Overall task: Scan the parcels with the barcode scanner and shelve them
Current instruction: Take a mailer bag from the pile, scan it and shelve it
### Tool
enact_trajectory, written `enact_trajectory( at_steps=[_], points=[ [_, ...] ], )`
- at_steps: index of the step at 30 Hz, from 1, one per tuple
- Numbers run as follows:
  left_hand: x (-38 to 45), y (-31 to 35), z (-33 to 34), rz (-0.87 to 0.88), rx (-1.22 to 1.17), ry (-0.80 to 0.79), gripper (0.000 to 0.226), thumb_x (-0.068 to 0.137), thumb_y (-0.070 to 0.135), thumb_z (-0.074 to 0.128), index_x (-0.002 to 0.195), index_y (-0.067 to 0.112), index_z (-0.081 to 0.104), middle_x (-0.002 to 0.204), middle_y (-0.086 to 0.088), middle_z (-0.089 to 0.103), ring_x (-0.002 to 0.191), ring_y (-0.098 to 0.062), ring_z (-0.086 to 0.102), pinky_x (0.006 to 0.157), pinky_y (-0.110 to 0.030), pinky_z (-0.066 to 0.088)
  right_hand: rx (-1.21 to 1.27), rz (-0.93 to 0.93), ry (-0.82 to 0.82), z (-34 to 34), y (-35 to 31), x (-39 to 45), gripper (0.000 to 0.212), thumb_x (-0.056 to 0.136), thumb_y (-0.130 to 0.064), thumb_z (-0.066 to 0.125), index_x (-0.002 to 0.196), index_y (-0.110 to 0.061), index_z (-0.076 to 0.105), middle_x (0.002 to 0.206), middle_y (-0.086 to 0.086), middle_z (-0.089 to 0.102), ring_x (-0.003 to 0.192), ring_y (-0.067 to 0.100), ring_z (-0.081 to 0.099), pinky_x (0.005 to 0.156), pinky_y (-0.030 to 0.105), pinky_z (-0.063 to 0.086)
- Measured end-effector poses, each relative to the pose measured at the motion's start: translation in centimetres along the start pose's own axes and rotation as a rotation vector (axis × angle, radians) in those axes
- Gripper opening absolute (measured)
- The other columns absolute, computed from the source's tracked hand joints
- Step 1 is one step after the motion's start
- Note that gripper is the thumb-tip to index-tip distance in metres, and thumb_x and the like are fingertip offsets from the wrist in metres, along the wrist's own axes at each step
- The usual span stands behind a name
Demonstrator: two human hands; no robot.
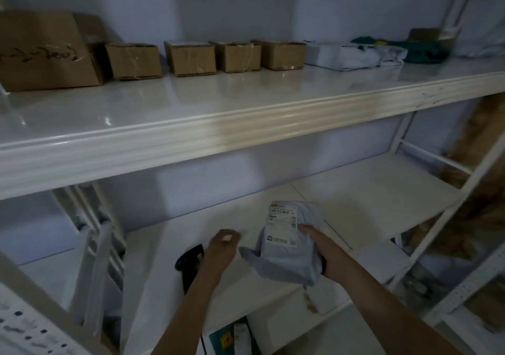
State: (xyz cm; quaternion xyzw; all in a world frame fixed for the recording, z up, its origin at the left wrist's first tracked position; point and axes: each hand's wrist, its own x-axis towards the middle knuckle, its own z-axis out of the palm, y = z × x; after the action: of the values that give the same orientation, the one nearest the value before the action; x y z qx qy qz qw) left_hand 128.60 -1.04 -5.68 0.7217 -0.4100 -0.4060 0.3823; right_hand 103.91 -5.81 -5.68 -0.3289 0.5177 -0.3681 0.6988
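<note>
At lower centre, the right hand (329, 256) gripped a grey parcel (287, 248) over the lower shelf (369, 190); the left hand (220, 250), loosely curled, held nothing, with the black scanner (188, 261) lying beside it. Beyond, the upper shelf (191, 125) carried cardboard boxes (191, 56) against a pale wall (218, 2).

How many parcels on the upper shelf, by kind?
Large cardboard box: 1
Small cardboard boxes: 4
White or grey mailer bags: 2
Dark green bag: 1
Total: 8. A brown box behind the green bag is partly hidden and not counted.
</note>
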Motion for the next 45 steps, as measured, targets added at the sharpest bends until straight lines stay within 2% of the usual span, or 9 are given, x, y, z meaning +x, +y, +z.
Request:
enact_trajectory(
  at_steps=[5,12,18,23,28,31,36,42,45],
  points=[
    [-3.6,5.8,5.9,-0.036,-0.121,-0.543,0.049,0.076,0.073,0.058,0.120,0.056,0.047,0.119,0.011,0.066,0.101,-0.019,0.067,0.086,-0.043,0.057,0.065,-0.051,-0.037,-3.4,-2.0,-3.6,0.050,0.090,-0.041,0.068,0.133,-0.018,0.060,0.130,0.015,0.065,0.121,0.034,0.061,0.110,0.049,0.041],
    [-5.1,8.7,11.5,-0.024,-0.242,-0.721,0.083,0.072,0.054,0.078,0.141,0.052,0.031,0.137,0.005,0.055,0.114,-0.027,0.061,0.086,-0.054,0.055,0.010,-0.143,0.054,-9.2,-5.2,-8.1,0.049,0.084,-0.047,0.073,0.123,-0.018,0.067,0.120,0.012,0.071,0.115,0.032,0.065,0.109,0.048,0.043],
    [-8.6,14.1,18.1,0.165,-0.276,-0.637,0.055,0.085,0.028,0.072,0.130,0.043,0.045,0.137,0.003,0.056,0.119,-0.020,0.058,0.098,-0.040,0.052,0.124,-0.248,0.182,-15.1,-8.4,-9.6,0.052,0.091,-0.038,0.068,0.135,-0.013,0.055,0.133,0.015,0.061,0.127,0.029,0.055,0.118,0.045,0.032],
    [-11.9,22.7,26.3,0.424,0.055,-0.498,0.089,0.075,0.052,0.064,0.150,0.041,0.019,0.150,0.006,0.041,0.132,-0.020,0.046,0.107,-0.035,0.042,0.079,-0.277,0.206,-23.0,-13.7,-12.4,0.037,0.096,-0.038,0.060,0.118,-0.009,0.066,0.108,0.018,0.073,0.106,0.035,0.068,0.100,0.044,0.051],
    [-14.6,31.7,33.9,0.635,0.182,-0.449,0.078,0.089,0.046,0.060,0.151,0.040,0.015,0.151,-0.001,0.041,0.129,-0.026,0.049,0.102,-0.035,0.044,-0.087,-0.303,0.327,-32.1,-20.6,-15.0,0.052,0.098,-0.048,0.050,0.126,-0.006,0.062,0.116,0.011,0.070,0.100,0.029,0.066,0.101,0.042,0.049],
    [-15.8,37.0,37.8,0.703,0.101,-0.448,0.070,0.093,0.037,0.059,0.150,0.038,0.020,0.151,0.002,0.040,0.130,-0.025,0.047,0.093,-0.029,0.042,-0.202,-0.374,0.401,-36.6,-25.1,-17.6,0.041,0.097,-0.051,0.050,0.116,-0.015,0.051,0.101,0.001,0.062,0.077,0.015,0.057,0.070,0.030,0.050],
    [-15.8,44.3,42.2,0.754,0.021,-0.370,0.068,0.091,0.035,0.061,0.148,0.040,0.024,0.148,-0.002,0.044,0.124,-0.028,0.050,0.087,-0.032,0.046,-0.291,-0.526,0.452,-41.2,-30.6,-18.6,0.090,0.072,-0.076,0.060,0.144,-0.026,0.039,0.129,0.001,0.063,0.105,0.027,0.067,0.086,0.048,0.059],
    [-13.8,51.6,46.9,0.890,-0.109,-0.218,0.070,0.087,0.037,0.063,0.144,0.049,0.024,0.136,-0.006,0.048,0.118,-0.027,0.053,0.096,-0.040,0.050,-0.440,-0.959,0.465,-44.6,-36.3,-19.0,0.072,0.086,-0.058,0.062,0.145,-0.055,0.021,0.141,-0.015,0.048,0.121,0.009,0.057,0.097,0.032,0.052],
    [-11.8,55.2,49.4,0.944,-0.139,-0.194,0.071,0.086,0.037,0.063,0.144,0.048,0.025,0.138,-0.006,0.047,0.123,-0.027,0.049,0.099,-0.046,0.049,-0.710,-1.029,0.406,-45.8,-39.4,-17.9,0.074,0.086,-0.048,0.068,0.146,-0.047,0.025,0.125,-0.043,0.034,0.110,-0.022,0.044,0.084,-0.001,0.041]
  ],
)
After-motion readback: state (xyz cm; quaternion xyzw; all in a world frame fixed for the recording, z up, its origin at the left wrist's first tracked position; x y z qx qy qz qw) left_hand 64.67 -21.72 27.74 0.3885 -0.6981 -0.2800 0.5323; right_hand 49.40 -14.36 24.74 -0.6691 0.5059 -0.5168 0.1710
